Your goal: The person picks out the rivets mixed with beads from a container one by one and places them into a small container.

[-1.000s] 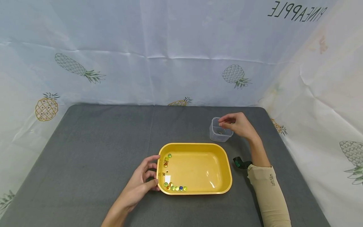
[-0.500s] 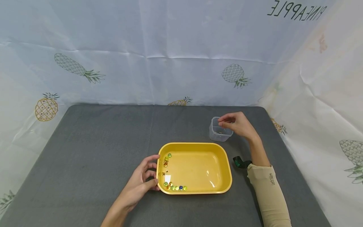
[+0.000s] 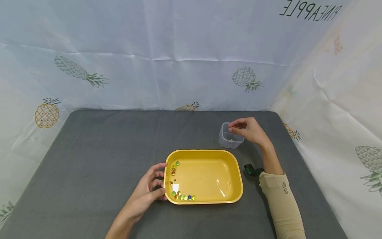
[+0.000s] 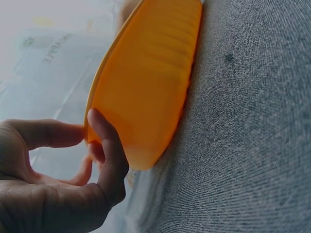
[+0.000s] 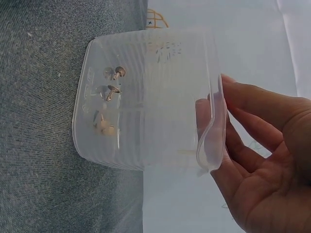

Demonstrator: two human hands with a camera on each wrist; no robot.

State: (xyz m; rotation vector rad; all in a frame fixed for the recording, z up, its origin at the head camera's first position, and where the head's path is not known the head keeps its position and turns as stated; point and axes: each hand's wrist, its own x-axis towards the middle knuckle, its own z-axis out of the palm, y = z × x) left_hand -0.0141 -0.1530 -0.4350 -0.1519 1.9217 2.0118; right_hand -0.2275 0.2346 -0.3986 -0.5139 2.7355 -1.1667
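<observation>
In the head view a yellow tray (image 3: 206, 176) lies on the grey table. Glass marbles (image 3: 185, 198) in green, amber and blue line its left and near sides, with small metallic pieces among them. My left hand (image 3: 146, 192) grips the tray's left edge; the left wrist view shows fingers (image 4: 53, 133) on the rim and outer wall. A clear plastic container (image 3: 231, 144) stands behind the tray. Over its mouth my right hand (image 3: 249, 131) bends its fingers, tips partly behind the plastic; whether they pinch anything I cannot tell. Small copper-coloured mushroom-shaped studs (image 5: 112, 91) lie at the container's bottom.
A black strap-like object (image 3: 253, 171) with a green patch is by the right wrist, to the right of the tray. A pineapple-print cloth (image 3: 194, 66) hangs behind the table (image 3: 113, 149) and along its sides.
</observation>
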